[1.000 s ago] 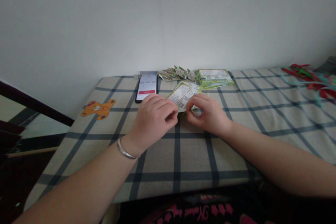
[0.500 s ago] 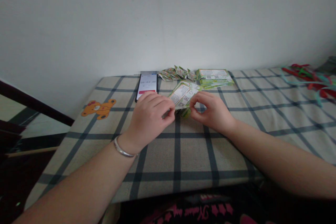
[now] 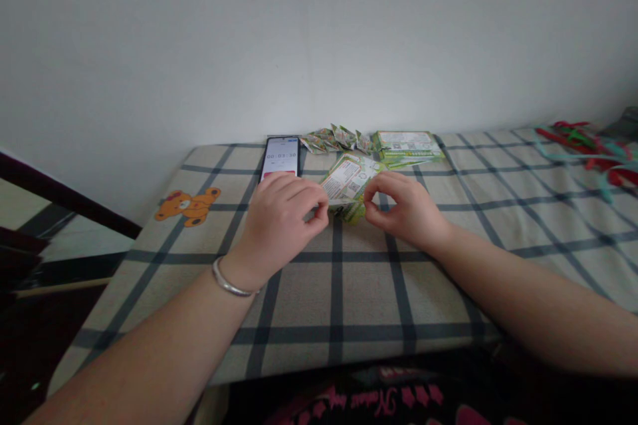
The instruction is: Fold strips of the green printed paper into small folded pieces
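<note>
Roughly between the left hand (image 3: pixel 283 220) and right hand (image 3: pixel 411 212), each pinched together, lies a green-white packet (image 3: pixel 350 179).

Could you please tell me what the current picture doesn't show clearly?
Head view:
Phone, lower end: hidden by the left hand.
Anything the right hand pinches: too small to tell.
Fine print on the nearer green packet: too small.
Dark thing, far right: cut by picture edge.

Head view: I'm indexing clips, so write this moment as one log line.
left hand: pinched, hold unclear | right hand: pinched, hold unclear | green-white pack: near both hands | phone: partly behind left hand | sachets: near wall
</note>
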A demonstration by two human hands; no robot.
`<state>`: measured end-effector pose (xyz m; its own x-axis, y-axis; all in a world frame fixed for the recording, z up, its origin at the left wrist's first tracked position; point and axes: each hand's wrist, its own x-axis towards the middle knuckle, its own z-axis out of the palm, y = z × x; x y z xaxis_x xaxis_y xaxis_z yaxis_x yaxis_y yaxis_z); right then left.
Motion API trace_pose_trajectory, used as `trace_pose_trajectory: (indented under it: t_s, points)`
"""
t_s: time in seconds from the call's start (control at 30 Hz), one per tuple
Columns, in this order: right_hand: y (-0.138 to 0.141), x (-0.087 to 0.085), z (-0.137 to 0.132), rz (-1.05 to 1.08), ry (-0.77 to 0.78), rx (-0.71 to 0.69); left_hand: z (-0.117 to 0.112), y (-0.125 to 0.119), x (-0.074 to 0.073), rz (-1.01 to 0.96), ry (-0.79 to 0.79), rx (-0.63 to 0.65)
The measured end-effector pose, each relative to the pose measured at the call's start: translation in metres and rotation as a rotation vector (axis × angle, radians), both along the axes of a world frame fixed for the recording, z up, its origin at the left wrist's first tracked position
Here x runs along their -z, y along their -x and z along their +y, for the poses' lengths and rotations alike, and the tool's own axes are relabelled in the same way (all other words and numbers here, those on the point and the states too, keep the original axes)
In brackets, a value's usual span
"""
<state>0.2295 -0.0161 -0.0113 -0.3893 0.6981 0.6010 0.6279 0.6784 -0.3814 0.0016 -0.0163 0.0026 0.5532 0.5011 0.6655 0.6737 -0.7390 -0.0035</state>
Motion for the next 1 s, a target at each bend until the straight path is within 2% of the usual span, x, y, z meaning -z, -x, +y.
trace_pose_trajectory:
  t_s: [0.43,0.63,0.8,1.0]
  points:
    - [-0.002,0.0,0.0,0.005,0.008,-0.008,0.0,0.0,0.001,-0.007,-0.018,-0.007]
    - [-0.006,0.003,0.002,0.056,-0.033,0.047,0.002,0.002,0.003,-0.057,-0.034,-0.041]
    - [-0.001,0.0,-0.001,-0.012,-0.082,-0.064,0.001,-0.001,0.004,-0.039,-0.003,-0.01]
    - [0.009,0.0,-0.004,-0.06,-0.125,-0.102,-0.003,-0.007,0.003,-0.019,0.043,0.041]
